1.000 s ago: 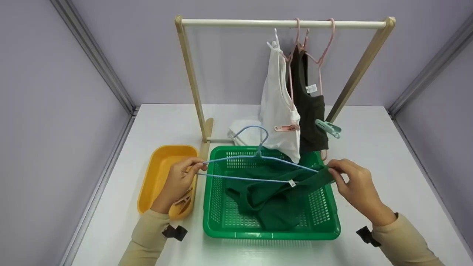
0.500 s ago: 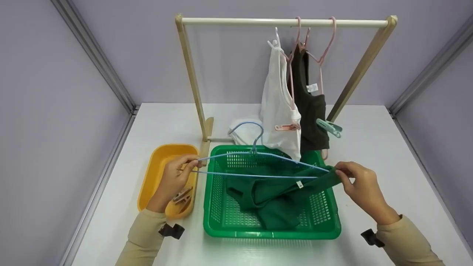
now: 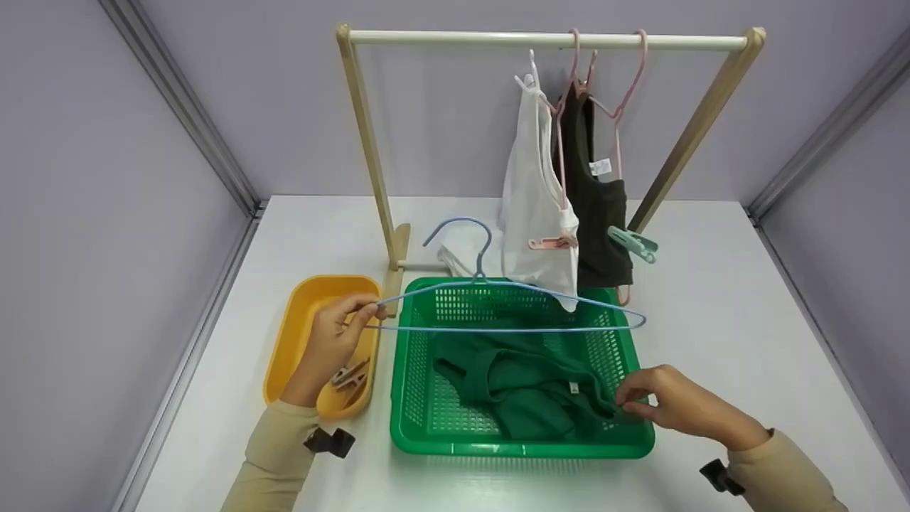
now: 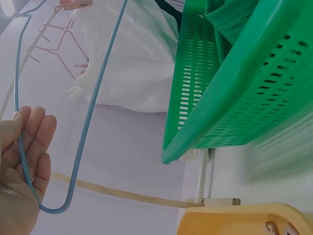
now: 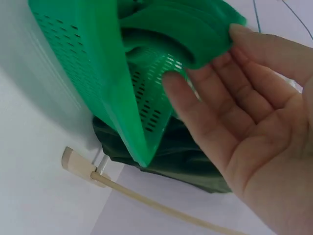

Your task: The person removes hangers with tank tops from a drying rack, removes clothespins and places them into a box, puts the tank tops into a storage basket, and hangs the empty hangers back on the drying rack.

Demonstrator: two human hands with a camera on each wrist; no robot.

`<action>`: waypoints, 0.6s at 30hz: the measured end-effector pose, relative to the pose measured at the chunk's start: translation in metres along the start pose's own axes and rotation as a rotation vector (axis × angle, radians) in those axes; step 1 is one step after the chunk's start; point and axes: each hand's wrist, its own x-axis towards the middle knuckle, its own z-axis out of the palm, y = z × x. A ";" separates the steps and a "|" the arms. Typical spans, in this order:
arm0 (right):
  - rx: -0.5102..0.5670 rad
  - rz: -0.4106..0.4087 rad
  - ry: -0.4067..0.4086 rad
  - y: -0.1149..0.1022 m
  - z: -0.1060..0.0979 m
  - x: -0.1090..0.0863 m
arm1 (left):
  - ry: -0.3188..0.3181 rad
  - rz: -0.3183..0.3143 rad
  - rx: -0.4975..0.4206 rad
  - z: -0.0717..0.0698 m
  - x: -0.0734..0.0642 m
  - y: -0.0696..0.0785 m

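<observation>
Head view | left hand [image 3: 334, 334] pinches blue hanger [image 3: 498, 329] | right hand [image 3: 672, 402] half-curled at green top [image 3: 530, 409], hold unclear | likely step: hanging | next needs its edge lifted

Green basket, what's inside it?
Inside the green basket lies a crumpled green garment with a small white tag; whatever is beneath or within its folds is covered and can't be seen.
</observation>
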 end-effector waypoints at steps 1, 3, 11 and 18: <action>-0.009 0.008 -0.006 0.000 0.002 0.002 | 0.000 0.006 -0.004 0.001 0.001 0.000; -0.034 0.014 0.000 0.000 0.004 0.005 | -0.002 0.016 -0.012 0.002 0.001 0.000; -0.046 0.014 0.014 -0.002 0.007 0.009 | -0.013 -0.007 -0.030 0.003 0.002 0.001; -0.058 -0.013 0.019 -0.011 0.008 0.011 | -0.026 -0.006 -0.003 0.002 0.001 -0.001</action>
